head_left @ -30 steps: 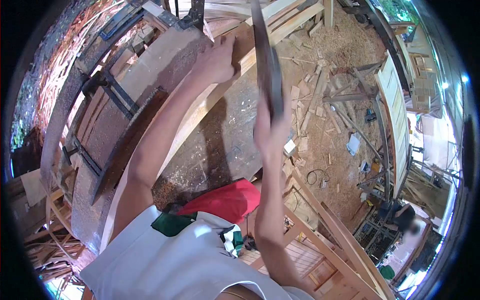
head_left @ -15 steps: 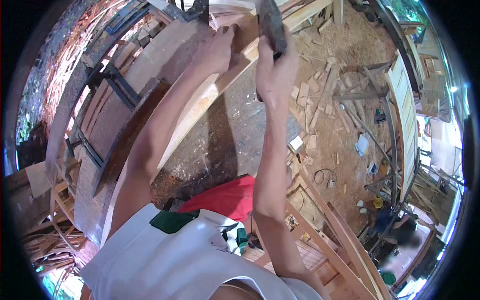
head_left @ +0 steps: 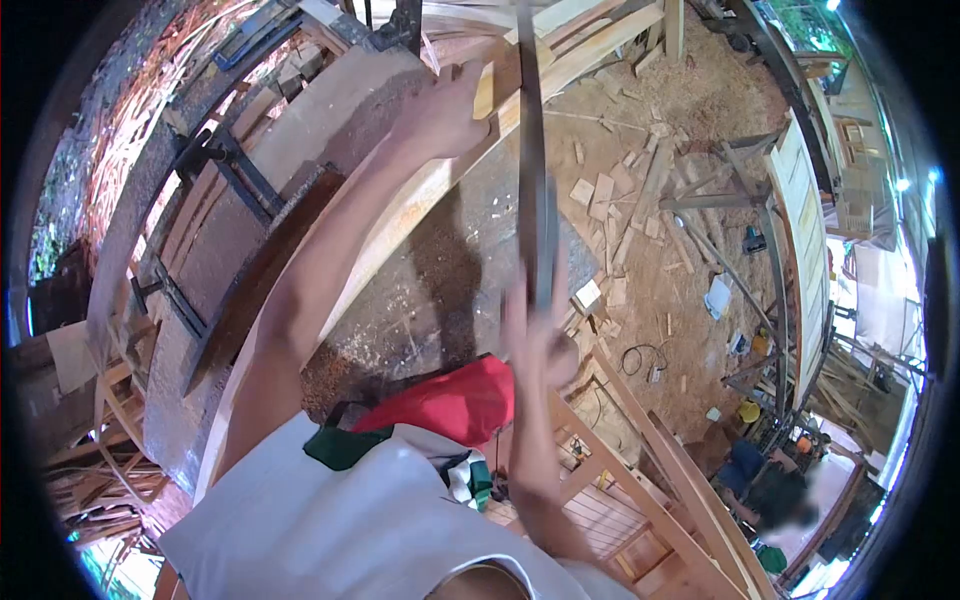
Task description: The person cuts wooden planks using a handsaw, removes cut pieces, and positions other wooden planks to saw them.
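Note:
My right hand point(head_left: 535, 335), partly blurred, is closed around the dark handle of a handsaw point(head_left: 533, 140). The long narrow blade points away from me, seen nearly edge-on, and crosses over a wooden board point(head_left: 508, 68). My left hand point(head_left: 450, 112) grips this board just left of the blade, with its fingers curled and partly hidden. A pale cut face of wood point(head_left: 484, 92) shows beside those fingers. Under my left forearm runs a long pale plank point(head_left: 385, 225). The exact contact between blade and wood is hard to make out.
Offcuts point(head_left: 605, 190) and sawdust cover the floor to the right. A panelled door point(head_left: 800, 260) lies on a stand there. Wooden frames point(head_left: 640, 490) stand near my right elbow. A co-worker point(head_left: 775, 490) bends at the lower right. Dark metal clamps point(head_left: 240, 175) lie left.
My right hand has pulled back toward my body with the handsaw, so more of its blade shows. My left hand stays at the board, its fingers slightly shifted.

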Available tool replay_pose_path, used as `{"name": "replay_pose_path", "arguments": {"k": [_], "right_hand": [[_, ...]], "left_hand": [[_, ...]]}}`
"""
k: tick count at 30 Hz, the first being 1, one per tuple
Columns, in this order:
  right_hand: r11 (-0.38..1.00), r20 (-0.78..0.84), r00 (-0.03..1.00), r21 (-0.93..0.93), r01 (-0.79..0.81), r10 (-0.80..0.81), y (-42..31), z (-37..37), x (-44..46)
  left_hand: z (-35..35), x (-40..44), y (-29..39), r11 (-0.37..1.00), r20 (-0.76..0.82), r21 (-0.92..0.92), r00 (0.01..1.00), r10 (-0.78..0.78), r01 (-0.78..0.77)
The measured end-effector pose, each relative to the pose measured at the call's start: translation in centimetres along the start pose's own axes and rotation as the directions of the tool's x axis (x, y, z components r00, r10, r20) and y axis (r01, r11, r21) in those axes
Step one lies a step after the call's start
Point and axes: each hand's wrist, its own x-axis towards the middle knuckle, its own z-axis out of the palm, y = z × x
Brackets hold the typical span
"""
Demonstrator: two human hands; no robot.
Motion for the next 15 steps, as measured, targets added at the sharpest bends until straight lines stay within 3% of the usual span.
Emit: {"name": "replay_pose_path", "arguments": {"k": [1,3,4,6,7,9,10,12,14,15], "right_hand": [[0.996,-0.035,0.999,0.086,0.033,-0.03,-0.5,2.7,6.5],[0.948,-0.094,0.948,0.064,0.31,-0.304,-3.6,4.4,14.3],[0.95,-0.086,0.95,0.061,0.306,-0.301,-4.3,3.7,14.1],[0.98,0.037,0.99,0.147,0.131,-0.138,-4.7,2.0,11.9],[0.966,-0.141,0.97,0.14,0.216,-0.197,-2.7,2.5,8.6],[0.986,-0.127,0.992,-0.163,-0.028,0.007,-3.1,-0.5,-1.9],[0.885,-0.078,0.979,-0.447,0.132,-0.186,1.1,-2.8,-7.4],[0.988,-0.049,0.991,-0.09,-0.126,0.122,-1.3,-6.0,-16.1],[0.975,-0.056,0.998,-0.216,-0.044,0.033,-0.9,-7.7,-19.8],[0.973,-0.022,0.992,-0.193,-0.124,0.122,-1.2,-7.6,-19.7]], "left_hand": [[-0.2,-0.4,0.1,1.0,0.01,-0.006,1.0,-0.019,0.019],[0.7,0.6,-1.9,1.0,0.004,-0.01,1.0,0.008,-0.008],[1.3,0.6,-2.3,0.999,0.025,-0.018,0.999,0.037,-0.037],[1.8,0.1,-1.5,1.0,0.009,-0.022,1.0,0.012,-0.012],[1.4,0.2,-0.8,1.0,-0.036,-0.017,0.999,-0.007,0.006],[0.9,0.3,-0.5,0.999,-0.03,-0.026,0.999,0.019,-0.019],[0.9,0.1,-0.4,0.999,-0.026,-0.031,0.999,0.035,-0.035],[1.5,0.7,-1.0,0.999,-0.033,-0.013,0.998,0.046,-0.046],[1.8,0.6,-1.4,0.999,-0.045,0.005,0.998,0.048,-0.048],[1.8,0.6,-1.3,0.999,-0.026,0.0,0.999,0.033,-0.033]]}}
